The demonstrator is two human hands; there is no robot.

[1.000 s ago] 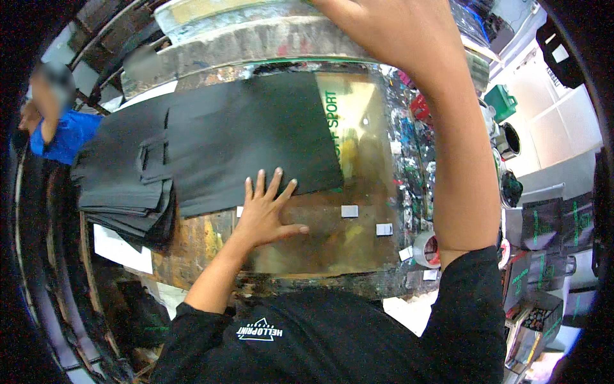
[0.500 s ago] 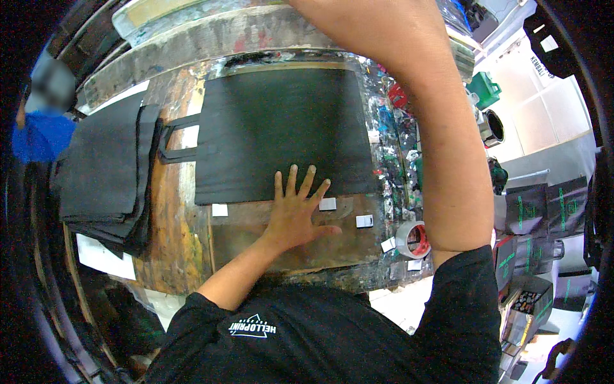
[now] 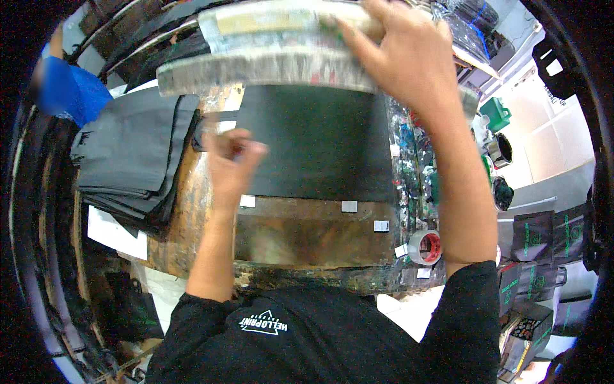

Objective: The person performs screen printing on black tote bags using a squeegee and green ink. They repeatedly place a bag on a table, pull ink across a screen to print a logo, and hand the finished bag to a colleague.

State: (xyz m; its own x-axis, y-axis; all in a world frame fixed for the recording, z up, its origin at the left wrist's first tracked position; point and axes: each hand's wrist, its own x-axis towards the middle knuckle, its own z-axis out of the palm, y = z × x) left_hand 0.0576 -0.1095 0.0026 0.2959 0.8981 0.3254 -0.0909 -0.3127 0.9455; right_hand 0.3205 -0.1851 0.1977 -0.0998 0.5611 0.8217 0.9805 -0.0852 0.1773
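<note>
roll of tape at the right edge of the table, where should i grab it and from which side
Take the roll of tape by its outer rim, coming from above. It lies flat by the table's right front edge with its red-lined hole facing up, so fingers can pinch across the ring, or one finger can hook into the hole. Nothing rests on it, and both hands are busy elsewhere.

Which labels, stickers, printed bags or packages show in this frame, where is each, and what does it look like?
Small white rectangular tabs stuck along the worn board, just below the black bag.
Black bags with green printing, hanging at right.
White paper sheet, left, under the stack of black bags.
Tape roll, grey with red core, at the board's right edge.
</note>
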